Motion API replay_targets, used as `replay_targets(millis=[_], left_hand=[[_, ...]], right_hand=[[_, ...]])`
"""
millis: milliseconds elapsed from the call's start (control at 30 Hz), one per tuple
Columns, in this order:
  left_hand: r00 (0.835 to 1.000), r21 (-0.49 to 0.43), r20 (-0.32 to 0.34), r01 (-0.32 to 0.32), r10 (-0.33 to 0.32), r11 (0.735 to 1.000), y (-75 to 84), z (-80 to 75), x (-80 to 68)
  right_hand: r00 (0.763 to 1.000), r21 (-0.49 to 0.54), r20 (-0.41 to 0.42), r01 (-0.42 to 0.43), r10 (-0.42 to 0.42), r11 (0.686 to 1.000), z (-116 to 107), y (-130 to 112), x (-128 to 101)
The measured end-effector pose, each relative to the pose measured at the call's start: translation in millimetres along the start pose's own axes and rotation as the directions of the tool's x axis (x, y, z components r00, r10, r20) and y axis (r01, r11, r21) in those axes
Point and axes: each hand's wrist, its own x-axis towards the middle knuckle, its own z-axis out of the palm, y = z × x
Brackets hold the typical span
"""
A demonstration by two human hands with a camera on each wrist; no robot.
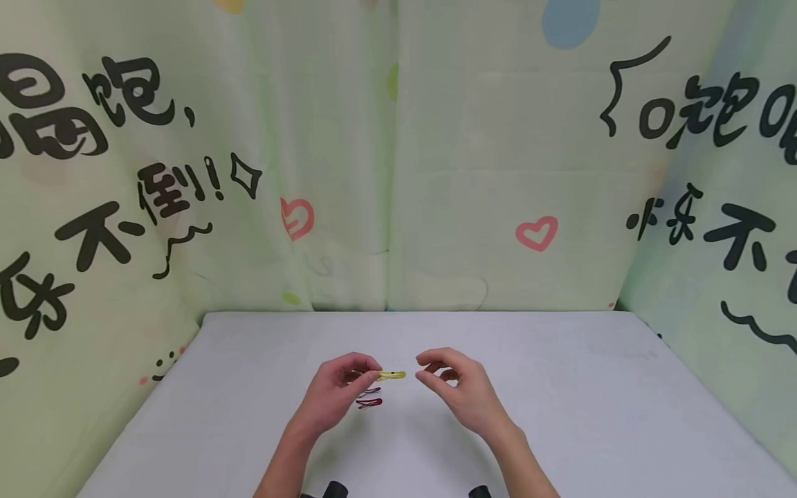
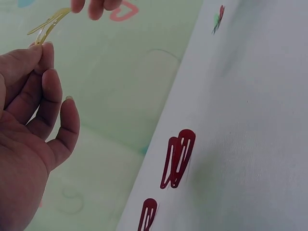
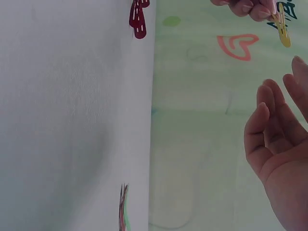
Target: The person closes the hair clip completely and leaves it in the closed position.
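A yellow snap hair clip [image 1: 391, 375] is held above the grey table [image 1: 560, 415], pinched at its left end by my left hand [image 1: 371, 374]. In the left wrist view the yellow clip [image 2: 47, 25] sticks up from the fingertips of the left hand [image 2: 41, 48]. My right hand [image 1: 431, 371] hovers just right of the clip's free end with loosely curled fingers and holds nothing. The right wrist view shows the right hand [image 3: 284, 101] relaxed below the clip [image 3: 281, 30]. Two dark red clips [image 1: 369, 397] lie on the table under the left hand, also seen as red clips [image 2: 178, 158].
A pale green printed backdrop [image 1: 398, 173] with black characters and pink hearts walls the table at the back and both sides. Two black wrist-mount parts [image 1: 336, 490] show at the bottom edge. Bare table surface stretches to the left and right of my hands.
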Motion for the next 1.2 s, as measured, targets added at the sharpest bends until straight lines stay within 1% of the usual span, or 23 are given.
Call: replay_targets(millis=[100, 200, 300, 433, 567, 733, 800, 900, 1000, 1033, 1100, 1200], left_hand=[[1.0, -0.058, 0.021, 0.011, -0.01, 0.998, 1.4, 2.8, 0.8], [0.999, -0.093, 0.039, 0.022, -0.018, 0.995, 2.4, 5.4, 1.1], [0.999, -0.083, 0.047, 0.021, -0.017, 0.996, 3.0, 7.9, 0.7], [0.999, -0.058, 0.05, 0.011, -0.009, 0.998, 3.0, 10.9, 0.7], [0.999, -0.054, 0.045, 0.013, -0.011, 0.998, 3.1, 12.5, 1.0], [0.999, -0.046, 0.044, 0.011, -0.009, 0.999, 3.3, 13.7, 0.6], [0.999, -0.043, 0.05, -0.001, 0.003, 0.999, 2.4, 13.3, 0.1], [0.997, -0.031, 0.057, -0.046, 0.047, 0.998, 0.3, 12.5, -0.5], [0.994, -0.012, 0.05, -0.094, 0.094, 0.996, -1.6, 13.2, -0.3], [0.994, -0.007, 0.042, -0.097, 0.097, 0.995, -1.8, 14.0, -0.1], [0.996, -0.002, 0.025, -0.085, 0.085, 0.996, -1.4, 15.9, 0.5], [0.999, -0.01, 0.006, -0.043, 0.043, 0.999, -0.6, 18.0, 1.1]], right_hand=[[1.0, 0.029, 0.013, 0.024, -0.024, 0.999, 5, -1, 0], [0.999, 0.045, 0.023, 0.038, -0.039, 0.998, 8, -3, 0], [0.998, 0.058, 0.032, 0.046, -0.048, 0.997, 10, -5, -1], [0.999, 0.07, 0.034, 0.026, -0.028, 0.997, 11, -8, -1], [0.999, 0.07, 0.041, 0.001, -0.004, 0.998, 11, -8, -1], [0.999, 0.059, 0.043, -0.002, -0.001, 0.998, 10, -8, -1], [0.999, 0.053, 0.037, 0.0, -0.002, 0.999, 10, -7, -1], [1.0, 0.047, 0.022, 0.006, -0.007, 0.999, 10, -7, -1], [1.0, 0.045, 0.003, 0.025, -0.025, 0.999, 10, -6, -2], [0.999, 0.047, -0.002, 0.036, -0.036, 0.998, 10, -5, -2], [0.998, 0.05, -0.011, 0.056, -0.056, 0.997, 10, -5, -2], [0.997, 0.055, -0.017, 0.081, -0.081, 0.995, 11, -4, -2]])
